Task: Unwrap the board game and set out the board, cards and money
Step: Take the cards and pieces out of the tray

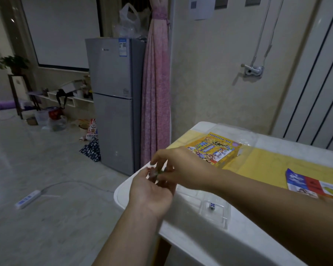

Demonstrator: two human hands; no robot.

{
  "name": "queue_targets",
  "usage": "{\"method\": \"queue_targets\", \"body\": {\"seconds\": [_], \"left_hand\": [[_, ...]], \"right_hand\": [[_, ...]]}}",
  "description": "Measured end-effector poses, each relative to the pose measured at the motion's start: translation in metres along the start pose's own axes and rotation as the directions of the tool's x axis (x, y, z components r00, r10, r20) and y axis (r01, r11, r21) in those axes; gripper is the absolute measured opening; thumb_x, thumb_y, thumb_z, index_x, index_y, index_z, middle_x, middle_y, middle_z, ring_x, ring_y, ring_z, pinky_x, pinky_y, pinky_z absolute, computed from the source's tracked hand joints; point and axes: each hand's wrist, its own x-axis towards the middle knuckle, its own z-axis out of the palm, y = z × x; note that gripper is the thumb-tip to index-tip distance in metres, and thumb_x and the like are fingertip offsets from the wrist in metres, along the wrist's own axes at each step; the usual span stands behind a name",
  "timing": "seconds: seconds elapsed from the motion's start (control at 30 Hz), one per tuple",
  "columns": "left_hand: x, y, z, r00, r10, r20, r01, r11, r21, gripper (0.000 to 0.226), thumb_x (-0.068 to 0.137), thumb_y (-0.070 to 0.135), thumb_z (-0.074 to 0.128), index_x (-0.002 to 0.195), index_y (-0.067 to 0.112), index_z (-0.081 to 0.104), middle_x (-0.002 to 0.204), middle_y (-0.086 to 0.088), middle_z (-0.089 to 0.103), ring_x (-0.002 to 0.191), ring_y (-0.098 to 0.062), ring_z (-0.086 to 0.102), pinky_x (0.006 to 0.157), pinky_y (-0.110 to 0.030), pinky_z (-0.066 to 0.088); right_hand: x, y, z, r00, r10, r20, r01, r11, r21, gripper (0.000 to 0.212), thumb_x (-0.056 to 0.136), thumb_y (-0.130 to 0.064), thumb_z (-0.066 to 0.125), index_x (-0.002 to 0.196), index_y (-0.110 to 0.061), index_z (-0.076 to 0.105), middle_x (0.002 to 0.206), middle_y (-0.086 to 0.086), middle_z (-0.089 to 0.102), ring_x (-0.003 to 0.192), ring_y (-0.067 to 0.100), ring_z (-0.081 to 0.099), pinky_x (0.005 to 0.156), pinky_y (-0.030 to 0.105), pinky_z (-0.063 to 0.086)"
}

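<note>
Left hand [152, 191] and right hand [179, 167] pinch one blurred piece [155, 172]; one box [213, 150], one board [313, 185], one die [211, 205] lie nearby.

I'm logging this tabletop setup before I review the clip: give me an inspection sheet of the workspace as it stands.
Surface: white table with yellow runner.
Job's things: game box at far side; folded board at right edge; die in clear tray near front.
Clutter: clear wrap at the box.
Hands: right hand pinches small pieces, blurred; left hand palm-up beneath, grip unclear.
Cables: power strip with cable on floor; cord on wall.
Surroundings: fridge, pink curtain.
</note>
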Motion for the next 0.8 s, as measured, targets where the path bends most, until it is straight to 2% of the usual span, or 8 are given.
{"method": "queue_targets", "body": {"seconds": [0.1,0.13,0.23,0.3,0.37,0.5,0.6,0.8], "left_hand": [[-0.001,0.004,-0.003,1.0,-0.003,-0.018,0.002,0.999,-0.051,0.035,0.103,0.021,0.029,0.082,0.005,0.051,0.059,-0.012,0.061,0.066,-0.02,0.054,0.041,-0.017,0.046],[0.0,0.006,-0.005,1.0,-0.001,-0.027,-0.001,0.998,-0.056,0.033,0.103,0.019,0.028,0.083,0.005,0.051,0.06,-0.012,0.061,0.068,-0.022,0.055,0.042,-0.019,0.049],[0.003,0.011,-0.009,0.998,-0.015,-0.058,0.011,0.998,-0.059,0.028,0.102,0.015,0.032,0.083,0.005,0.051,0.079,-0.015,0.057,0.072,-0.021,0.053,0.067,-0.026,0.049],[0.005,0.015,-0.011,0.996,-0.017,-0.085,0.009,0.996,-0.093,0.027,0.101,0.012,0.035,0.082,0.004,0.052,0.082,-0.014,0.052,0.071,-0.018,0.05,0.07,-0.028,0.049],[0.007,0.019,-0.013,0.994,-0.003,-0.106,-0.009,0.994,-0.109,0.026,0.1,0.012,0.038,0.08,0.005,0.053,0.08,-0.011,0.052,0.07,-0.015,0.051,0.065,-0.025,0.049],[0.011,0.025,-0.017,0.993,0.031,-0.118,-0.032,1.0,-0.002,0.023,0.098,0.014,0.04,0.079,0.013,0.053,0.074,-0.002,0.054,0.057,-0.006,0.043,0.04,-0.014,0.031],[0.017,0.029,-0.024,0.993,0.051,-0.102,-0.049,0.999,0.018,0.018,0.099,0.014,0.043,0.084,0.013,0.054,0.073,0.0,0.056,0.052,-0.003,0.04,0.029,-0.012,0.024],[0.027,0.028,-0.036,0.975,0.185,-0.127,-0.179,0.982,0.054,0.014,0.099,0.013,0.046,0.09,0.008,0.055,0.077,-0.002,0.057,0.04,0.0,0.046,0.031,-0.01,0.026]], "right_hand": [[-0.003,-0.006,-0.001,0.996,0.049,0.071,-0.053,0.996,0.065,0.036,0.077,-0.02,0.075,0.111,-0.022,0.063,0.091,-0.015,0.066,0.07,-0.005,0.057,0.07,0.014,0.044],[-0.004,-0.006,-0.003,0.994,0.07,0.082,-0.08,0.99,0.114,0.038,0.077,-0.019,0.076,0.112,-0.02,0.063,0.093,-0.013,0.066,0.076,0.0,0.062,0.072,0.016,0.046],[0.0,0.0,-0.009,0.989,0.132,0.062,-0.143,0.958,0.25,0.033,0.079,-0.017,0.075,0.109,-0.016,0.065,0.096,-0.005,0.068,0.081,0.009,0.065,0.075,0.019,0.049],[0.003,0.01,-0.008,0.982,0.191,0.007,-0.185,0.942,0.279,0.023,0.082,-0.017,0.071,0.105,-0.013,0.069,0.095,-0.001,0.07,0.08,0.01,0.064,0.073,0.018,0.048],[0.006,0.022,-0.003,0.97,0.24,0.02,-0.241,0.964,0.115,0.018,0.085,-0.014,0.066,0.102,-0.01,0.071,0.098,0.003,0.072,0.088,0.014,0.065,0.076,0.019,0.046],[0.011,0.033,0.018,0.904,0.309,0.297,-0.246,0.941,-0.231,0.033,0.085,-0.019,0.064,0.117,-0.012,0.066,0.114,0.004,0.068,0.107,0.021,0.06,0.089,0.027,0.046],[0.018,0.032,0.03,0.846,0.345,0.406,-0.246,0.929,-0.276,0.037,0.086,-0.022,0.062,0.124,-0.018,0.062,0.12,0.001,0.065,0.109,0.021,0.058,0.09,0.029,0.047],[0.018,0.037,0.038,0.841,0.348,0.414,-0.273,0.934,-0.23,0.022,0.084,-0.02,0.06,0.104,-0.026,0.066,0.105,-0.009,0.067,0.089,0.011,0.053,0.08,0.028,0.038]]}}
